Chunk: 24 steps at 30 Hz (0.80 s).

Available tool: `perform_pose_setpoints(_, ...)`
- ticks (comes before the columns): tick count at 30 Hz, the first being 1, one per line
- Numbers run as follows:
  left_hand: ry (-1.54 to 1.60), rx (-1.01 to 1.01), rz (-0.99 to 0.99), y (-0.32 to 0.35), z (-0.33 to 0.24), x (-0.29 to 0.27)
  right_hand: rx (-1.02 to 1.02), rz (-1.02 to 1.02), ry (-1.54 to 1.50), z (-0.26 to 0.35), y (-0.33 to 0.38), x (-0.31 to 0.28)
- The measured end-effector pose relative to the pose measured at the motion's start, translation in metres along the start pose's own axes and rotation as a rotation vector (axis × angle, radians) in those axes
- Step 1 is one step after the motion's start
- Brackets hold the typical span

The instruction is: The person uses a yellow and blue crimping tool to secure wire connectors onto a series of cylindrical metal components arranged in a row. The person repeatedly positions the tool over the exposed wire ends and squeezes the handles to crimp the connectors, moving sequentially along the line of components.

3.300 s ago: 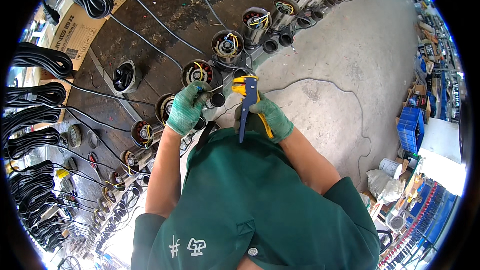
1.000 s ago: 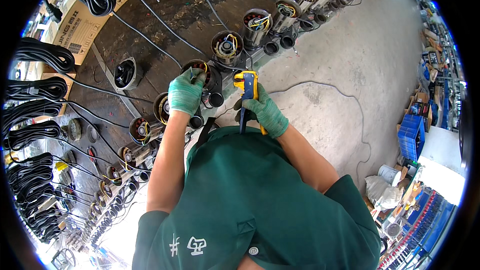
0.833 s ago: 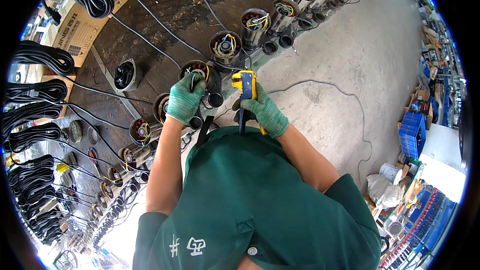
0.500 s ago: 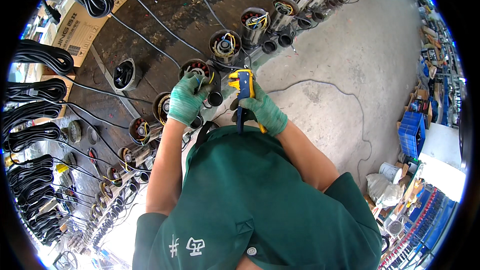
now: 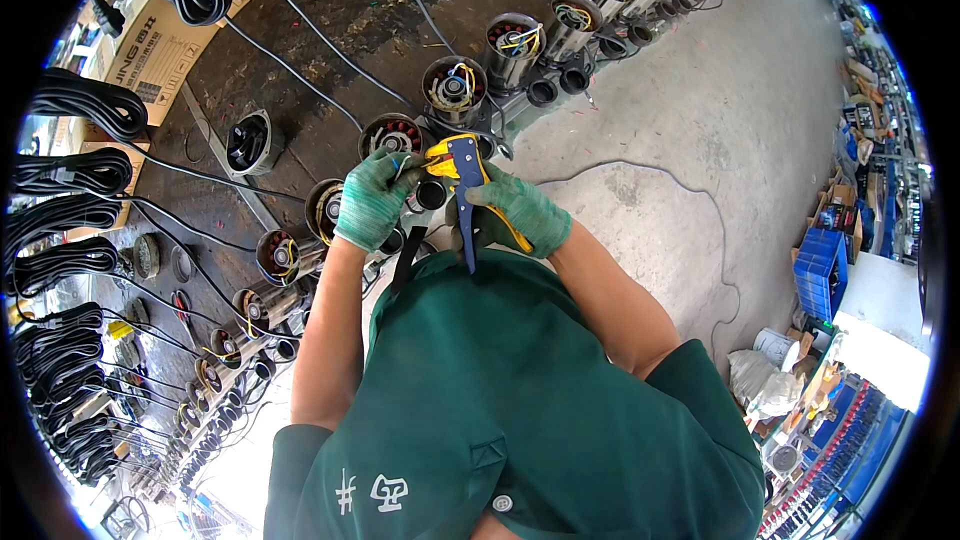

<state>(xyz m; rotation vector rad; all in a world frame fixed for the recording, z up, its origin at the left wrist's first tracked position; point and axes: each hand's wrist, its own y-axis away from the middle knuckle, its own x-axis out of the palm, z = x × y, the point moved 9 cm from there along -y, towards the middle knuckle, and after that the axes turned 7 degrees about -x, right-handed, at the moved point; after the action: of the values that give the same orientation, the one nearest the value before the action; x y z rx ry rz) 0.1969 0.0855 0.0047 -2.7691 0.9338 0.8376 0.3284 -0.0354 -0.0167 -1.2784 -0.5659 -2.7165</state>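
Note:
My right hand, in a green glove, grips a yellow-and-blue wire stripper with its jaws pointing left. My left hand, also gloved, pinches a thin wire at the stripper's jaws. Both hands hover over a round motor stator with copper windings, one of a long row of motor housings standing upright. Coloured leads stick out of the neighbouring housings.
Coiled black cables hang along the left, with cardboard boxes behind. Black cords run across the dark floor. Grey concrete lies to the right, with blue crates and white sacks at the far right.
Both hands shifted slightly along the row of housings. The stripper's jaws now meet the wire pinched in my left hand, just over the stator.

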Motion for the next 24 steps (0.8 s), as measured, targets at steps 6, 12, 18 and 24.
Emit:
perform_pose_setpoints(6,0.055,-0.019,-0.031,0.001,0.002,0.000,-0.023,-0.030,-0.004,-0.006,-0.005,-0.005)
perform_pose_setpoints(12,0.039,-0.003,-0.049,0.001,-0.003,-0.002,-0.036,-0.102,0.114,-0.007,-0.003,-0.009)
perform_pose_setpoints(18,0.034,-0.054,-0.018,0.002,-0.003,0.001,-0.052,-0.219,0.160,-0.016,-0.005,-0.034)
perform_pose_setpoints(24,0.018,-0.060,-0.007,0.001,0.000,0.000,-0.014,-0.225,-0.080,-0.007,0.019,-0.028)
